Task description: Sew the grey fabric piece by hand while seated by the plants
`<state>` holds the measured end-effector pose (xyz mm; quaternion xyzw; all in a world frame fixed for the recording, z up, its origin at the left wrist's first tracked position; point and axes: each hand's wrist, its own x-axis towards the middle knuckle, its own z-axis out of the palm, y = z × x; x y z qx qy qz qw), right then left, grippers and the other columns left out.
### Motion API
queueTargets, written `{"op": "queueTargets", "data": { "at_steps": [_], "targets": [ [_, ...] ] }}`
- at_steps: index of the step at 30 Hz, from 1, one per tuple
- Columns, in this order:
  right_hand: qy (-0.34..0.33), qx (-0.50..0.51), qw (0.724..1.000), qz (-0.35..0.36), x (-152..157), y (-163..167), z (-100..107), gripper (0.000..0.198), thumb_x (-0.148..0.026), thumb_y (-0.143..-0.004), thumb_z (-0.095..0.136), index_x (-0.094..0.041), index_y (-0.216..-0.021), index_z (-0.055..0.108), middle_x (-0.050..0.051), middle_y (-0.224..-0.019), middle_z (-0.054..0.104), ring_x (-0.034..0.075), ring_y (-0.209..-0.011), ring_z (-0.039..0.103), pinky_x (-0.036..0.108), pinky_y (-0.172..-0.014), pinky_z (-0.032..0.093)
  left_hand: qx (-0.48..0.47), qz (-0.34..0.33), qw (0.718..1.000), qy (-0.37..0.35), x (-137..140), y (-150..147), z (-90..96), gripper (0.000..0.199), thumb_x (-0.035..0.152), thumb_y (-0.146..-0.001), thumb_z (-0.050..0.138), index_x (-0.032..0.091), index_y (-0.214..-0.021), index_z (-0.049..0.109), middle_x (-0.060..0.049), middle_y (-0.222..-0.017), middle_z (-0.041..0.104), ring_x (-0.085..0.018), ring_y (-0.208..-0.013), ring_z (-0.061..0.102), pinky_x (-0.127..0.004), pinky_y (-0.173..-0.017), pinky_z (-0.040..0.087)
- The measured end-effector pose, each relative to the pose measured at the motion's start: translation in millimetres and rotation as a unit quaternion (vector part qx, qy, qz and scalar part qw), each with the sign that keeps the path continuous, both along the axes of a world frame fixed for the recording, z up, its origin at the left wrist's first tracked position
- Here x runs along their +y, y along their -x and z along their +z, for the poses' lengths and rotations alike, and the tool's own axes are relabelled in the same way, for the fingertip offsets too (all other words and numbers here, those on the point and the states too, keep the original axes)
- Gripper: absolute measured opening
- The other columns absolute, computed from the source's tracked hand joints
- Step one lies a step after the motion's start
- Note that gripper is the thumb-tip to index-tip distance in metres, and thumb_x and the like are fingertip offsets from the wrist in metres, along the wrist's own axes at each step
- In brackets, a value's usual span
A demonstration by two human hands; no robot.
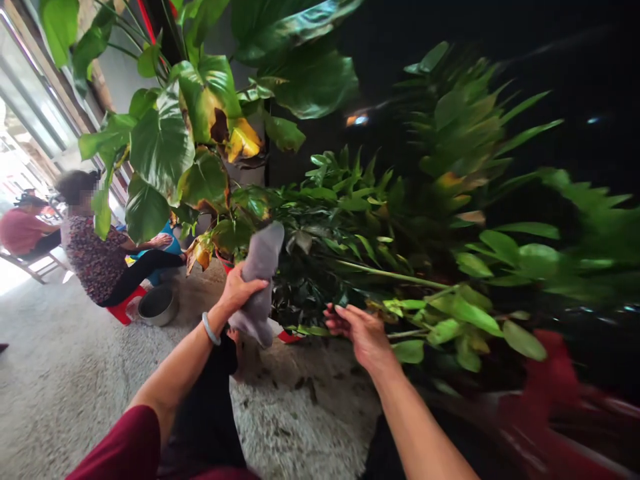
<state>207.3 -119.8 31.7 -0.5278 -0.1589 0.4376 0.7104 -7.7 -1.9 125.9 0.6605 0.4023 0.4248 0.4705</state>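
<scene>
My left hand (239,291), with a pale bangle on the wrist, is closed around a grey cloth (259,283). The cloth hangs bunched above and below my fingers. To the right, my right hand (361,331) reaches among the greenery, thumb and fingers curled together. Whether anything thin lies in that pinch is too small to tell. Just beside it spread the leafy stems (453,313) of a low plant, some leaves yellowish. Above my left hand stands a big broad-leaved plant (165,140), several of its leaves browned or yellow at the edges.
Behind my hands grow more dense plants (345,193), blurred toward the right. A red object (545,387) is at lower right. On the left a person (95,247) sits on a red stool (123,307) near a grey basin (159,305); another person (27,227) sits farther back. The floor (100,387) is rough concrete.
</scene>
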Motion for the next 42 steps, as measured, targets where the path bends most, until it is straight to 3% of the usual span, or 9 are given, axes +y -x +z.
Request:
{"op": "queueTargets", "data": {
  "at_steps": [5,11,14,21,28,32,36,39,42],
  "targets": [
    [0.000,-0.021,1.000,0.002,-4,-5,-4,0.026,-0.033,-0.053,0.080,-0.017,-0.071,0.074,0.005,-0.065,0.074,0.014,-0.047,0.062,0.022,-0.040,0.048,0.047,-0.039,0.992,0.110,-36,30,-40.8,0.045,0.028,-0.053,0.082,0.013,-0.093,0.069,0.000,-0.075,0.065,-0.016,-0.071,0.058,-0.027,-0.066,0.047],
    [0.001,-0.018,1.000,-0.002,0,-5,-8,0.024,-0.031,-0.051,0.081,-0.018,-0.069,0.073,0.006,-0.065,0.074,0.015,-0.047,0.062,0.023,-0.039,0.047,-0.093,0.038,0.995,0.026,-20,32,15.7,0.049,0.030,-0.056,0.082,0.020,-0.101,0.067,-0.001,-0.086,0.068,-0.017,-0.075,0.060,-0.029,-0.070,0.050],
    [-0.005,-0.022,1.000,-0.001,3,1,-9,0.024,-0.032,-0.051,0.081,-0.018,-0.069,0.072,0.006,-0.066,0.074,0.015,-0.047,0.062,0.024,-0.039,0.046,-0.110,0.051,0.992,0.042,-12,15,19.8,0.048,0.030,-0.054,0.083,0.021,-0.098,0.066,-0.002,-0.086,0.068,-0.017,-0.074,0.060,-0.030,-0.069,0.050],
    [0.008,-0.048,0.999,0.009,0,-4,-10,0.024,-0.037,-0.054,0.080,-0.020,-0.069,0.073,0.005,-0.066,0.074,0.018,-0.050,0.063,0.027,-0.042,0.047,-0.002,-0.137,0.962,0.238,-60,25,-25.3,0.047,0.027,-0.046,0.084,0.017,-0.091,0.072,0.000,-0.070,0.067,-0.017,-0.061,0.057,-0.029,-0.058,0.046],
    [0.003,-0.037,0.999,-0.001,-1,-3,-7,0.026,-0.034,-0.050,0.080,-0.018,-0.069,0.073,0.006,-0.064,0.073,0.015,-0.048,0.061,0.023,-0.040,0.045,-0.142,-0.001,0.987,0.078,-31,9,23.8,0.055,0.029,-0.049,0.083,0.018,-0.100,0.066,0.000,-0.081,0.067,-0.015,-0.071,0.059,-0.027,-0.067,0.049],
    [0.001,-0.041,0.999,0.002,-1,-1,-6,0.026,-0.036,-0.051,0.080,-0.019,-0.069,0.073,0.006,-0.064,0.074,0.017,-0.048,0.061,0.025,-0.040,0.046,-0.110,0.007,0.977,0.184,-36,-2,-5.1,0.045,0.030,-0.049,0.082,0.017,-0.090,0.067,0.000,-0.073,0.065,-0.015,-0.064,0.057,-0.030,-0.064,0.048],
    [0.010,-0.040,0.999,0.000,-1,-5,-7,0.025,-0.036,-0.051,0.080,-0.020,-0.068,0.073,0.005,-0.063,0.073,0.019,-0.050,0.063,0.027,-0.041,0.046,-0.038,-0.146,0.954,0.260,-65,7,-30.4,0.043,0.028,-0.048,0.083,0.021,-0.089,0.072,0.001,-0.070,0.065,-0.016,-0.061,0.055,-0.030,-0.061,0.044],
    [0.013,-0.034,0.999,-0.003,0,-6,-9,0.024,-0.035,-0.049,0.081,-0.020,-0.064,0.071,0.005,-0.061,0.072,0.017,-0.048,0.061,0.024,-0.040,0.045,-0.043,-0.205,0.956,0.205,-71,6,-8.7,0.052,0.026,-0.045,0.086,0.019,-0.095,0.073,0.000,-0.076,0.066,-0.016,-0.066,0.055,-0.029,-0.063,0.044],
    [0.011,-0.035,0.999,-0.006,1,-4,-9,0.027,-0.035,-0.049,0.081,-0.018,-0.067,0.072,0.006,-0.063,0.073,0.014,-0.048,0.060,0.022,-0.040,0.044,-0.103,-0.151,0.976,0.118,-57,-7,21.4,0.055,0.027,-0.048,0.084,0.016,-0.100,0.070,-0.002,-0.080,0.066,-0.016,-0.071,0.055,-0.028,-0.065,0.044]
  ]
}}
